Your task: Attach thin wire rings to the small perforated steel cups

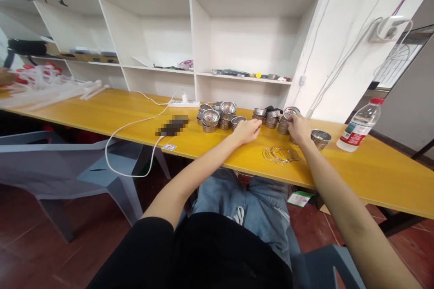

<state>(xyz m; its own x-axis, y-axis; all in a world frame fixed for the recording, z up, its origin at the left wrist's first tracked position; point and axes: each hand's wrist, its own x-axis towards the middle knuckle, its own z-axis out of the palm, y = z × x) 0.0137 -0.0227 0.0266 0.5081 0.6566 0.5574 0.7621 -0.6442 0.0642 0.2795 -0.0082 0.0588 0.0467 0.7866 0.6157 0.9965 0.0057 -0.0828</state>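
My right hand (299,130) has its thumb and fingers closed at the rim of a perforated metal cup (290,111), which sits on top of a stack. My left hand (247,131) hovers low over the table with curled fingers; whatever they hold, if anything, is hidden. Just behind it stands another perforated cup (238,120), partly covered by the hand. Several stacked cups (210,118) stand further left, and more cups (271,118) are between my hands. A single cup (320,137) stands right of my right hand. Thin metal rings (280,155) lie loosely overlapped in front.
A water bottle (360,125) with a red cap stands at the right. A power strip (184,104) and a white cable (117,133) lie left on the yellow table (135,108). White shelves (192,31) rise behind. Long white plastic pieces (61,86) lie far left.
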